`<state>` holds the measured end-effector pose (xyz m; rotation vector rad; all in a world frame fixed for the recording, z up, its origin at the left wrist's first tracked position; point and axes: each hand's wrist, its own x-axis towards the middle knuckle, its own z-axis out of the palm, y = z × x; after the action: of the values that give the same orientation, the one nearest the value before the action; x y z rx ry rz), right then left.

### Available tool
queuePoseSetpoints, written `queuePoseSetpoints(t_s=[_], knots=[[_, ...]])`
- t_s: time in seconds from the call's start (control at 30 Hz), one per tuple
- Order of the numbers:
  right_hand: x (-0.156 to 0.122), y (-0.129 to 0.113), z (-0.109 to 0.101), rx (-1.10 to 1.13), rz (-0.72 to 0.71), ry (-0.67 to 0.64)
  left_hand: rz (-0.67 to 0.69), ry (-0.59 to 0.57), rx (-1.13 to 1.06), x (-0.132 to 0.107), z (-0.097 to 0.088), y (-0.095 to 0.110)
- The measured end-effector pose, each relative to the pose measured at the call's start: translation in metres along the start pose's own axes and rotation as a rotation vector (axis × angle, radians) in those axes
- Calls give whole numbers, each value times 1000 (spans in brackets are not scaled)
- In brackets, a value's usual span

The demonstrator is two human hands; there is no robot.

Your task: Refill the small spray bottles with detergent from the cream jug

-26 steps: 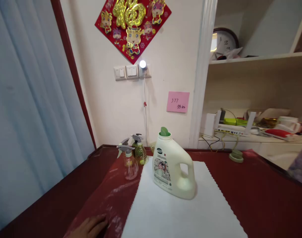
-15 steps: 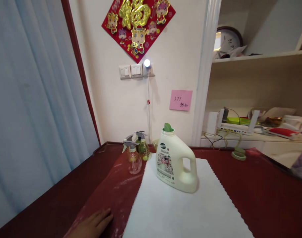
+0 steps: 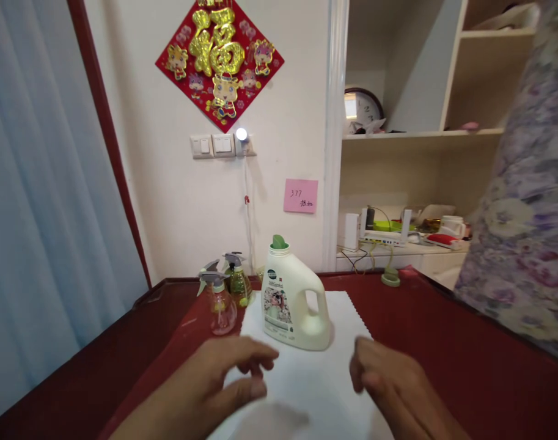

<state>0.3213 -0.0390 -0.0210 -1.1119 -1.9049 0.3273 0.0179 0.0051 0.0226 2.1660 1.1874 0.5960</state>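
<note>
A pale cream detergent jug with a looped handle stands upright on a white sheet. A green spout shows in its uncapped neck. My left hand hovers over the sheet's left edge, in front of the jug and apart from it. Its fingers bend loosely, with a gap between them and the thumb and nothing held. To the right, in front of the handle side, my right hand is raised with its fingers curled in; no object shows in it.
Several spray bottles stand left of the jug. A green round cap-like piece lies at the red table's back right. Behind are shelves with a white router. Curtains hang at both sides.
My left hand has risen from the table's lower left and moved right, toward the jug. My right hand has come into view. The camera view has shifted right; the jug still stands on the sheet.
</note>
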Motion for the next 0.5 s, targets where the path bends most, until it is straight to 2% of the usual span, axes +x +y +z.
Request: queuePoseSetpoints(t_s=[0.07, 0.1, 0.17, 0.3, 0.5], knots=[[36, -8, -7, 93, -38, 176, 149, 23, -190, 34, -13, 38], [54, -9, -10, 117, -22, 213, 197, 81, -268, 52, -20, 51], [87, -8, -15, 145, 23, 281, 240, 190, -382, 86, -32, 65], [136, 6, -24, 139, 66, 337, 303, 317, -502, 142, -53, 64], [183, 36, -32, 137, 125, 376, 198, 395, -459, 195, -78, 64]])
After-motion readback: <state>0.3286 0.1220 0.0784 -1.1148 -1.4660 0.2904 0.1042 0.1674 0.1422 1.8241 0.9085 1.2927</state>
